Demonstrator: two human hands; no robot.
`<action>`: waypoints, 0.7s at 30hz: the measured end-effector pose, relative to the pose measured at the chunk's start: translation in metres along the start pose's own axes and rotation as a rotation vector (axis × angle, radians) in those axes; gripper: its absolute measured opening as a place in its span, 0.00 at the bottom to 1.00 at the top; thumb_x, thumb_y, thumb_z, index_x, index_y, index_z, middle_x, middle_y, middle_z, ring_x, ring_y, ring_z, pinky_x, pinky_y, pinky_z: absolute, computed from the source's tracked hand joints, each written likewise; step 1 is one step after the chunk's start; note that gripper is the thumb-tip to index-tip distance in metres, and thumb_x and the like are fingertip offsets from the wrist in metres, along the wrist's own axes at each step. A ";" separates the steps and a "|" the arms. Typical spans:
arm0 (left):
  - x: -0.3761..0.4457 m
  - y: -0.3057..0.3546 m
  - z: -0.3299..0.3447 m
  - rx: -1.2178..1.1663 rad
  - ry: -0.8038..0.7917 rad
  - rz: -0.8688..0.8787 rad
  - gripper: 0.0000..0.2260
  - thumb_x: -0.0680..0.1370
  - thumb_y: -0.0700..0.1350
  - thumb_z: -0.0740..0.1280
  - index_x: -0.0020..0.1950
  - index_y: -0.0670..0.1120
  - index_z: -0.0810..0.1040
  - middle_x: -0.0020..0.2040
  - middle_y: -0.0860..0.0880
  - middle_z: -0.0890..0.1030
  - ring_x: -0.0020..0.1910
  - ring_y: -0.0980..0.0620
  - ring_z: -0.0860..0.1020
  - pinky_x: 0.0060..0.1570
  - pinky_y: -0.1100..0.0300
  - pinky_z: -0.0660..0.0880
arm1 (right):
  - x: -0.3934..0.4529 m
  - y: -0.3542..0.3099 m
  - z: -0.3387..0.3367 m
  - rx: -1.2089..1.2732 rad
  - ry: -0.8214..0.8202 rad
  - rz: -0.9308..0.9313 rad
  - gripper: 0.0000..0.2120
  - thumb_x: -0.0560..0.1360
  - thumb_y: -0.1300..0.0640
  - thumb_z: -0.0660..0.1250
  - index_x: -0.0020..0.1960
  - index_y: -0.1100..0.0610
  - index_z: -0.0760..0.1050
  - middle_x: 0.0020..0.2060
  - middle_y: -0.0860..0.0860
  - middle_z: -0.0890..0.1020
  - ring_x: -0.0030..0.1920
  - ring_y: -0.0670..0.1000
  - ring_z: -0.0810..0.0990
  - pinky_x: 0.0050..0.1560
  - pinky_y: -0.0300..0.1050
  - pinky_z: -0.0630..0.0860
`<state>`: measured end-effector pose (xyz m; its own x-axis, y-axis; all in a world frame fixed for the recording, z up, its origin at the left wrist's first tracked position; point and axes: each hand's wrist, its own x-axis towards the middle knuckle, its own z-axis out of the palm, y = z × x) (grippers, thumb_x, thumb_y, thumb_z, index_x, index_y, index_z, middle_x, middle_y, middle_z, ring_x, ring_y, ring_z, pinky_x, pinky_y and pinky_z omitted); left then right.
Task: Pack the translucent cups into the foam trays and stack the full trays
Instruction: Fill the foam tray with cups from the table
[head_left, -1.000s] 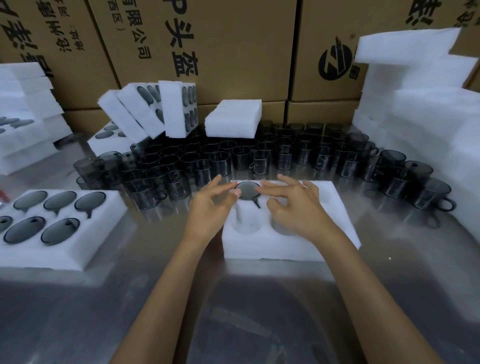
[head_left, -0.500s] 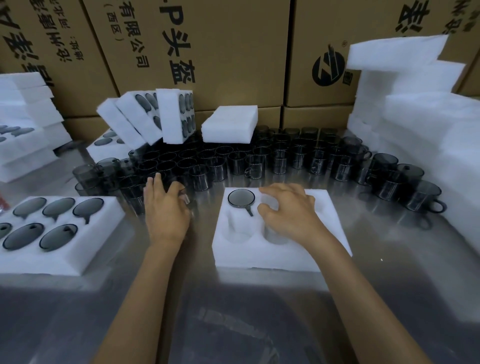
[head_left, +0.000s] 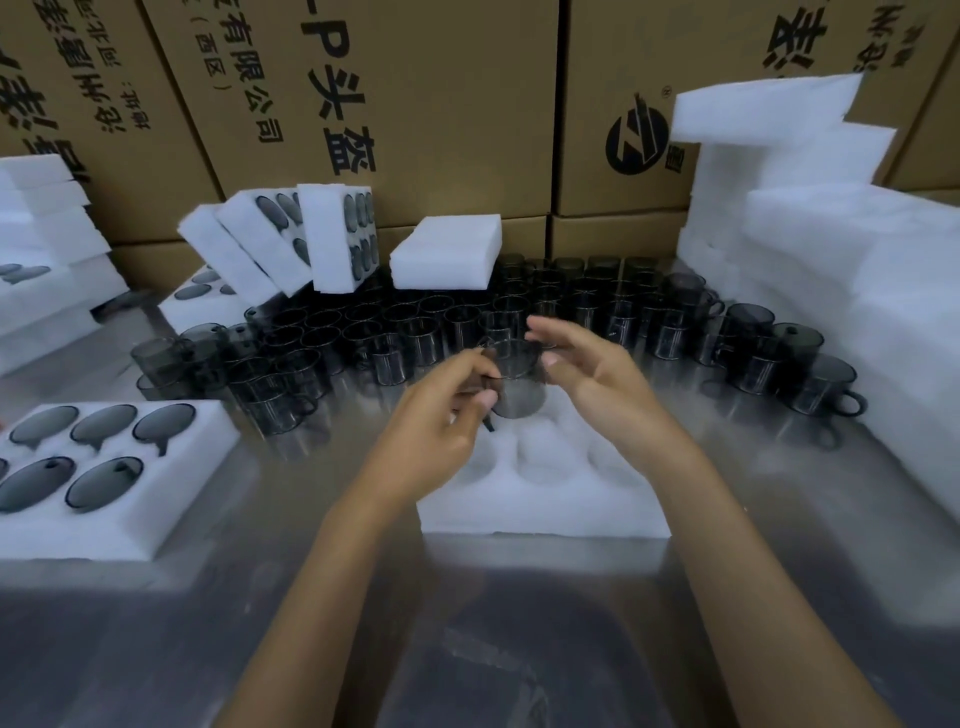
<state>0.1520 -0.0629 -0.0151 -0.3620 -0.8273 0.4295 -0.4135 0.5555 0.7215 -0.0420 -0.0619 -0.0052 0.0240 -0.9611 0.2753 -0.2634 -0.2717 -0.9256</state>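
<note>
A smoky translucent cup hangs above the far part of the white foam tray in front of me. My left hand grips this cup by its left side and handle. My right hand is beside the cup's right rim, fingers spread and nearly straight, fingertips at the rim. A thin dark handle shows just below my left fingers; the cup it belongs to is hidden behind the held cup. The tray's near pockets stand empty. Several loose cups crowd the table behind.
A full foam tray lies at the left. Leaning filled trays and a foam block stand behind the cups. Foam stacks rise at the right and far left. Cardboard boxes wall the back.
My left hand took a cup from the pile at the left and brought it over the tray. My right hand rose off the tray to meet the cup.
</note>
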 end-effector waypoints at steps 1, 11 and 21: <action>0.000 0.001 0.003 -0.049 -0.014 -0.017 0.05 0.81 0.40 0.65 0.52 0.51 0.76 0.55 0.59 0.80 0.55 0.62 0.80 0.55 0.70 0.75 | 0.001 0.001 -0.001 -0.047 0.034 0.003 0.16 0.82 0.65 0.61 0.68 0.55 0.76 0.62 0.51 0.80 0.58 0.42 0.78 0.64 0.38 0.75; 0.009 -0.002 0.017 -0.208 0.175 -0.155 0.15 0.77 0.44 0.71 0.64 0.54 0.78 0.53 0.61 0.81 0.51 0.63 0.81 0.46 0.73 0.75 | -0.006 0.009 -0.005 -0.156 0.110 0.117 0.07 0.79 0.63 0.67 0.47 0.53 0.80 0.44 0.50 0.82 0.46 0.52 0.80 0.57 0.53 0.79; 0.037 0.001 0.026 -0.250 -0.023 -0.133 0.19 0.79 0.34 0.68 0.65 0.53 0.78 0.60 0.61 0.78 0.59 0.67 0.76 0.55 0.73 0.73 | -0.015 0.006 -0.025 -0.096 0.155 0.188 0.04 0.73 0.63 0.75 0.45 0.58 0.81 0.45 0.59 0.84 0.41 0.55 0.83 0.51 0.54 0.81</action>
<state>0.1161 -0.0906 -0.0123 -0.3384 -0.8879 0.3117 -0.2406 0.4019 0.8835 -0.0676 -0.0483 -0.0084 -0.1795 -0.9731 0.1444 -0.3396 -0.0764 -0.9375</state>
